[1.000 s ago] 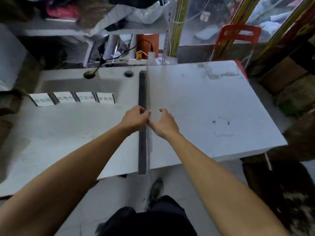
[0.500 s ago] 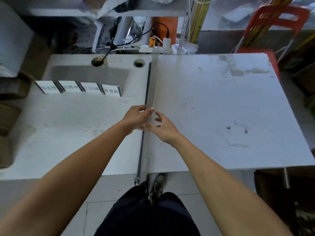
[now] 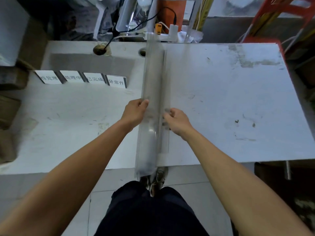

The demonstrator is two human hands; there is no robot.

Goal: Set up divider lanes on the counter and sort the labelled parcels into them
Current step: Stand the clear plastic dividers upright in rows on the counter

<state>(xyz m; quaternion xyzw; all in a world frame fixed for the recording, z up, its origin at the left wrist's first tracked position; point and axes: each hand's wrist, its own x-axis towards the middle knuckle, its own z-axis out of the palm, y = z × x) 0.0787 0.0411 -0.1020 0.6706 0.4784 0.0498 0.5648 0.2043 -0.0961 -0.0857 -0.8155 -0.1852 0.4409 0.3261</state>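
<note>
Both hands pinch the clear divider point(image 3: 151, 106): left hand point(image 3: 135, 112), right hand point(image 3: 178, 121). Its long axis runs from the worktop point(image 3: 230, 99) near edge to the far edge.

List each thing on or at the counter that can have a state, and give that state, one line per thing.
clear divider panel: standing on edge, leaning, gripped on both sides
left hand: closed on the panel's left face
right hand: fingers curled on the panel's right edge
label cards: four, in a row, upright and tilted back
counter: no parcels on it
black cable: running into the counter hole
</note>
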